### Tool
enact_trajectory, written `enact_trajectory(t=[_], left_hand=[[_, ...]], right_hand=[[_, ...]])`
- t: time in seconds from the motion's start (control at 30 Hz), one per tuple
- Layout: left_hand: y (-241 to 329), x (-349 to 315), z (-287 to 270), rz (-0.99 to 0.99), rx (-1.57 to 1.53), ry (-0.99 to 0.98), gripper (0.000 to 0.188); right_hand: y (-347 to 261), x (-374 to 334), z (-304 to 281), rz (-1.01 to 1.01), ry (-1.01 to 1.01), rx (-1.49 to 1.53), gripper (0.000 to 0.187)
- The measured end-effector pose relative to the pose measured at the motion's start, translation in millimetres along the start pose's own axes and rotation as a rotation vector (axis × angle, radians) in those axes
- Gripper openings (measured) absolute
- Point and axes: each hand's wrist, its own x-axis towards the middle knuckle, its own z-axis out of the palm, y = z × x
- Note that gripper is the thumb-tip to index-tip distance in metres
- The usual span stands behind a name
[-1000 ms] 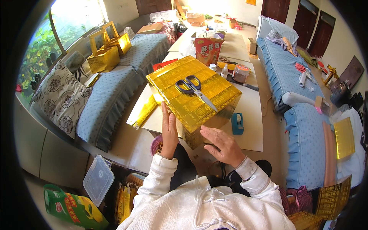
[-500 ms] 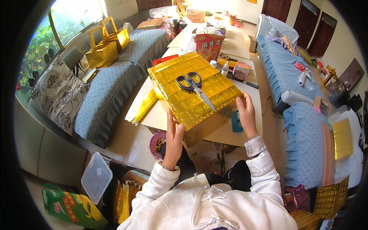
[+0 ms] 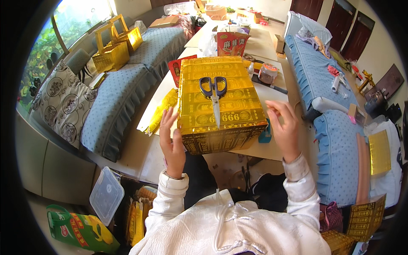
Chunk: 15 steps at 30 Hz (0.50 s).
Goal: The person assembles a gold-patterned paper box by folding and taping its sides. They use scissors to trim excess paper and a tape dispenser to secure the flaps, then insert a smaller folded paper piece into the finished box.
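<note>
A box wrapped in shiny gold patterned paper point(image 3: 244, 100) rests on the table in front of me, its near side squared toward me. On its top lie scissors with dark handles point(image 3: 216, 104), blades pointing my way. My left hand point(image 3: 172, 146) is off the box's near left corner, fingers spread and holding nothing. Beyond the near right corner, my right hand point(image 3: 285, 131) is raised with its fingers loosely bent and apart, also without anything in it. Crumpled gold paper point(image 3: 161, 111) lies left of the box. A blue object point(image 3: 265, 135) shows partly behind the box's right side.
The pale table point(image 3: 146, 123) also bears a red packet point(image 3: 231, 43), a lidded jar point(image 3: 268, 73) and a red piece point(image 3: 175, 71). Blue-covered sofas point(image 3: 114, 91) flank it; gold baskets point(image 3: 111, 58) sit on the left one. A green bag point(image 3: 80, 229) stands at lower left.
The box has turned from an angle to face me squarely, the scissors turning with it. Both hands have come off it and moved apart. The pink basket beneath is now hidden.
</note>
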Motion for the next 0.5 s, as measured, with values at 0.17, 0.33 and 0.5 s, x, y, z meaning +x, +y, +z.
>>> enact_trajectory(t=[0.17, 0.33, 0.5], left_hand=[[27.5, -8.1, 9.4, 0.287, 0.434, -0.138, 0.042], [22.2, -26.0, 12.0, 0.301, 0.546, -0.160, 0.043], [19.0, -28.2, 13.4, 0.293, 0.505, -0.153, 0.046]], right_hand=[[-3.5, 70.2, 41.4, -0.633, -0.328, -0.134, 0.020], [-39.4, 73.6, 87.6, -0.249, -0.464, -0.328, 0.029], [-55.2, 70.6, 101.3, -0.104, -0.527, -0.577, 0.053]])
